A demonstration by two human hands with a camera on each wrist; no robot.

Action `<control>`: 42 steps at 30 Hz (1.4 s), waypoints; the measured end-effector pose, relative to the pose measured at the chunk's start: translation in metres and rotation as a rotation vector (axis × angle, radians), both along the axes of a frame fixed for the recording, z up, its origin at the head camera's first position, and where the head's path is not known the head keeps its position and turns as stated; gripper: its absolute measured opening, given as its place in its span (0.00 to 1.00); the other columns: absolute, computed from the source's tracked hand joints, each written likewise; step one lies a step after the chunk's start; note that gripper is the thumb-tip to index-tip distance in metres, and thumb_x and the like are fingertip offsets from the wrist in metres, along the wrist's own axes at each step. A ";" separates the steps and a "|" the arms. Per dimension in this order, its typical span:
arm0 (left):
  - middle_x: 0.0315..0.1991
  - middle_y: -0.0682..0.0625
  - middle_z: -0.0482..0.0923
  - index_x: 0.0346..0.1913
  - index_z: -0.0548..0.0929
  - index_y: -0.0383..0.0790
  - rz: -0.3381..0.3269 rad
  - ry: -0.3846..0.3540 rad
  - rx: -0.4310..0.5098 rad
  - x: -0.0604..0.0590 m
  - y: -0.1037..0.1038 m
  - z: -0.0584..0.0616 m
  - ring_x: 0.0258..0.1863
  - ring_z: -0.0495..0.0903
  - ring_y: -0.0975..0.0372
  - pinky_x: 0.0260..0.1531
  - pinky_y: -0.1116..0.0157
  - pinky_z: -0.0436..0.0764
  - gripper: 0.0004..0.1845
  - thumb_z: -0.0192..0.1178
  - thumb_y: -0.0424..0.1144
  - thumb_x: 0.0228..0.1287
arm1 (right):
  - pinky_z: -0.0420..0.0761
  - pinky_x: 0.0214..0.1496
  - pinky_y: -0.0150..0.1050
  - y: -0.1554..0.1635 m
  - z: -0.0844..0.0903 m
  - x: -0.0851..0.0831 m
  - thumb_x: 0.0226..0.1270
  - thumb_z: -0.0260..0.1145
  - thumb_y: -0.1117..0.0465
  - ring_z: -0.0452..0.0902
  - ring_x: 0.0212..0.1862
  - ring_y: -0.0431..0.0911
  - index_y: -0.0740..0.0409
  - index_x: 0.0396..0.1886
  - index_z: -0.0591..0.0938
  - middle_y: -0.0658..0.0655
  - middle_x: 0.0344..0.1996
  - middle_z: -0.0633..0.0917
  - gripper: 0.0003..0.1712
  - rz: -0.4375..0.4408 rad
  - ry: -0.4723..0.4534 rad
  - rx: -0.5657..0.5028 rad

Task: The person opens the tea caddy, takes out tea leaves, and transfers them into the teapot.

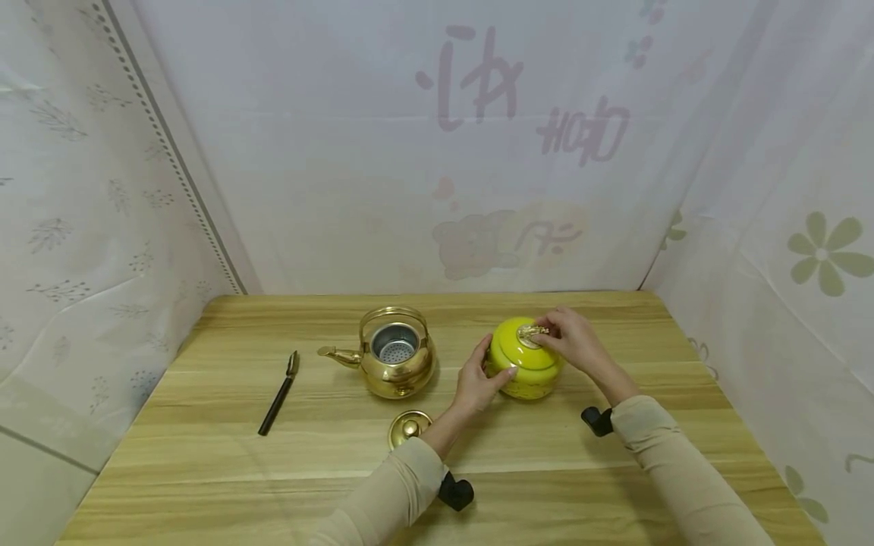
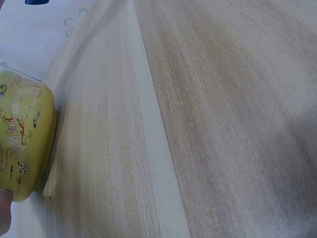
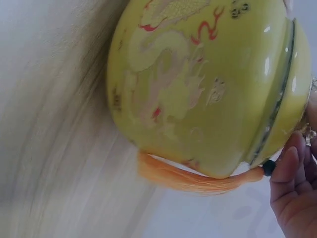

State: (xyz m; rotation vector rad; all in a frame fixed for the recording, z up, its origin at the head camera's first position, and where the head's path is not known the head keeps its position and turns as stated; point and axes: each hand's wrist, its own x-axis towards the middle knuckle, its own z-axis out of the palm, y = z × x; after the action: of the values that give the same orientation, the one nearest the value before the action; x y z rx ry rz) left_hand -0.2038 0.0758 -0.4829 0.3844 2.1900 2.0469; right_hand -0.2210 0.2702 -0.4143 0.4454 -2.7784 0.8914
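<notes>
A glossy yellow lidded jar (image 1: 522, 383) stands on the table, right of centre. My left hand (image 1: 476, 385) grips its left side, thumb in front and fingers behind. On top, my right hand (image 1: 573, 341) pinches the ornate gold knob (image 1: 531, 334) of the jar's lid (image 1: 507, 341). In the right wrist view the lid sits on the body along a dark seam, and an orange tassel (image 3: 198, 179) with a dark bead hangs from near the knob. A dragon print (image 2: 17, 126) covers the jar's side in the left wrist view, where only a fingertip shows.
Left of the jar stands a gold teapot (image 1: 396, 379), uncovered, with a perforated strainer (image 1: 396, 350) inside. Its round gold lid (image 1: 410, 428) lies in front, beside my left forearm. A dark-handled tea scoop (image 1: 278, 394) lies farther left on the wooden table (image 1: 205, 470). Printed curtains enclose the table.
</notes>
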 end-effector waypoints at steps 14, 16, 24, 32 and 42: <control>0.69 0.37 0.59 0.71 0.56 0.31 -0.005 -0.011 0.008 0.002 -0.001 0.000 0.69 0.59 0.50 0.68 0.55 0.60 0.40 0.65 0.36 0.59 | 0.69 0.26 0.32 0.005 0.002 -0.005 0.59 0.68 0.65 0.66 0.27 0.41 0.61 0.33 0.83 0.53 0.27 0.77 0.03 0.140 0.032 0.007; 0.69 0.37 0.59 0.71 0.56 0.31 -0.006 -0.008 0.009 0.002 -0.001 0.001 0.69 0.59 0.50 0.68 0.54 0.60 0.40 0.65 0.36 0.59 | 0.69 0.26 0.32 0.006 0.003 -0.005 0.60 0.67 0.65 0.65 0.27 0.41 0.61 0.33 0.83 0.53 0.27 0.77 0.03 0.155 0.033 0.004; 0.70 0.38 0.59 0.71 0.56 0.31 -0.006 -0.019 0.007 0.003 0.000 0.001 0.70 0.58 0.51 0.68 0.55 0.59 0.40 0.65 0.36 0.59 | 0.69 0.26 0.32 0.008 0.004 -0.006 0.61 0.66 0.67 0.65 0.27 0.41 0.61 0.33 0.83 0.52 0.27 0.77 0.02 0.187 0.033 -0.007; 0.70 0.38 0.59 0.71 0.56 0.32 -0.003 -0.018 -0.010 0.002 -0.001 0.000 0.69 0.58 0.51 0.68 0.56 0.60 0.40 0.65 0.35 0.59 | 0.70 0.27 0.32 0.006 0.006 -0.005 0.61 0.66 0.68 0.66 0.28 0.41 0.62 0.34 0.83 0.53 0.28 0.78 0.03 0.184 0.018 -0.011; 0.70 0.41 0.59 0.71 0.56 0.34 0.001 -0.048 -0.036 0.002 0.000 0.002 0.70 0.59 0.53 0.68 0.57 0.61 0.40 0.64 0.37 0.60 | 0.69 0.27 0.31 0.008 0.005 -0.005 0.61 0.66 0.68 0.65 0.28 0.41 0.63 0.35 0.84 0.53 0.27 0.77 0.03 0.183 0.008 -0.040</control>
State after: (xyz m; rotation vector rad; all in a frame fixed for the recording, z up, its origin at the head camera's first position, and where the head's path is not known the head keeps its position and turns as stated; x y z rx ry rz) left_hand -0.2019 0.0757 -0.4810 0.3265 2.1969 1.9924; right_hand -0.2261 0.2779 -0.4095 0.7044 -2.7408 0.9797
